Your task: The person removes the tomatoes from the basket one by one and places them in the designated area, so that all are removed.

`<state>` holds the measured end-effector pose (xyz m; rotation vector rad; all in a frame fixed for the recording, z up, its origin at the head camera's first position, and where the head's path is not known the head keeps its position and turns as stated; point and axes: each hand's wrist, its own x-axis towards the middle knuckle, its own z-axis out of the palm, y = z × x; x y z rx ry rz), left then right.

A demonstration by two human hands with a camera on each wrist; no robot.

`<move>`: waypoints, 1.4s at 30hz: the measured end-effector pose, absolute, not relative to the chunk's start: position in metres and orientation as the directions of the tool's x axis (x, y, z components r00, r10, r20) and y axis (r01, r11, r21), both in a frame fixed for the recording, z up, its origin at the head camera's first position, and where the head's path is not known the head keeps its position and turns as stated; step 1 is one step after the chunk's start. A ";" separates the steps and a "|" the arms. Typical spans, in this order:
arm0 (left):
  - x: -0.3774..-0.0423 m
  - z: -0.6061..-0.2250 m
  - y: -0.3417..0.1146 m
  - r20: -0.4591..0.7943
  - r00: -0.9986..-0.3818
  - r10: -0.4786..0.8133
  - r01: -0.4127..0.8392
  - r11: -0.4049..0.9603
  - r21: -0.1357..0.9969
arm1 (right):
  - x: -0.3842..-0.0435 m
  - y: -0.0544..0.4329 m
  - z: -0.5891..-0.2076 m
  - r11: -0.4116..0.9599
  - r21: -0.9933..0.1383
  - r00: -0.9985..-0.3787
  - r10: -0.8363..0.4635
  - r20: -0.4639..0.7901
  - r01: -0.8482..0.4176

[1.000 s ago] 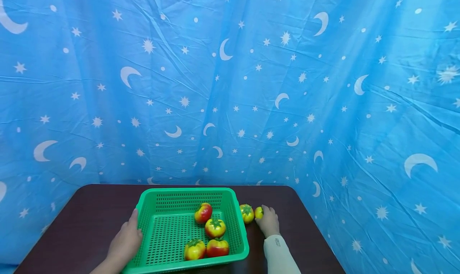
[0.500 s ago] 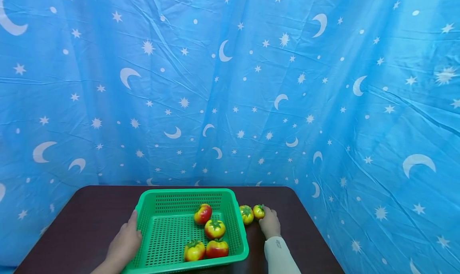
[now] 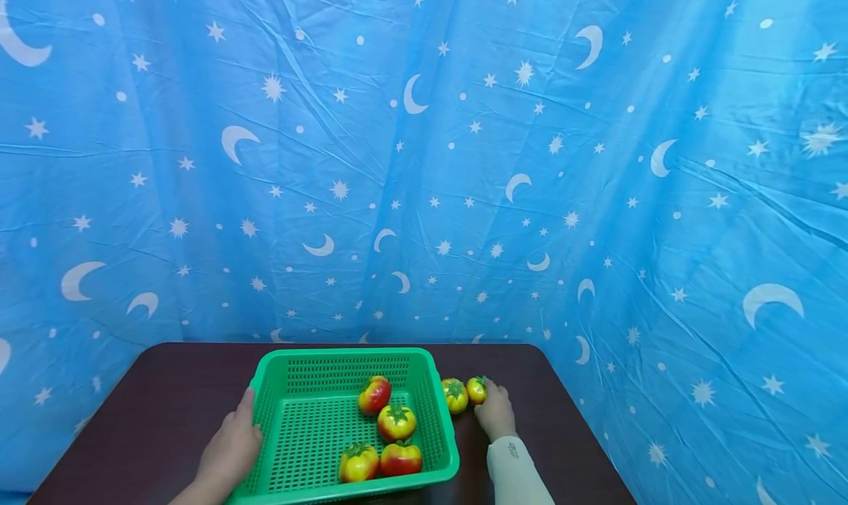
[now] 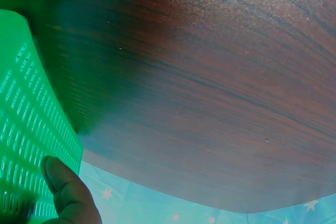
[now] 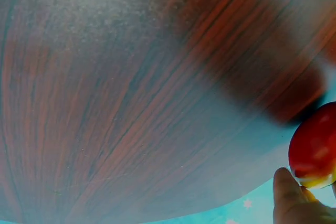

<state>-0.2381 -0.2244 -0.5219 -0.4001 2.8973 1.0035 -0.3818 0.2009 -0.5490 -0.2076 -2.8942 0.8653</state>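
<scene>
My left hand (image 3: 232, 450) holds the left side of a green plastic basket (image 3: 442, 431). In the left wrist view a digit (image 4: 68, 187) lies along the basket's slotted outer wall (image 4: 31, 119); the other fingers are mostly hidden. Just right of the basket, my right hand (image 3: 497, 411) grips a small yellow-and-red tomato (image 3: 475, 390) with a green leafy top. The right wrist view shows that tomato's red underside (image 5: 315, 145) against the fingertips. Beside it, close to the basket's right wall, sits another tomato (image 3: 454, 396).
Several red-and-yellow tomatoes (image 3: 397, 422) lie in the right half of the basket. Everything stands on a dark wood-grain table (image 3: 179, 387). Behind and to the right hangs a blue curtain (image 3: 371, 159) with moons and stars.
My right hand has shifted slightly around the small tomato, so more of the fruit shows now than a second ago. The left hand and basket keep their places.
</scene>
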 end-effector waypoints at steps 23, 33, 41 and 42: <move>-0.243 -0.527 -0.227 -0.151 -0.963 -0.224 -0.269 0.745 0.611 | -0.372 0.204 -0.534 0.859 -0.509 -0.986 0.129 0.104 0.059; -0.244 -0.528 -0.228 -0.170 -0.961 -0.220 -0.277 0.734 0.620 | -0.384 0.199 -0.516 0.859 -0.512 -0.975 0.112 0.190 -0.001; -0.245 -0.528 -0.228 -0.169 -0.961 -0.217 -0.275 0.733 0.623 | -0.389 0.185 -0.502 0.857 -0.513 -0.978 0.058 0.202 -0.055; -0.245 -0.528 -0.228 -0.169 -0.961 -0.217 -0.275 0.732 0.624 | -0.390 0.182 -0.501 0.855 -0.515 -0.977 0.051 0.205 -0.063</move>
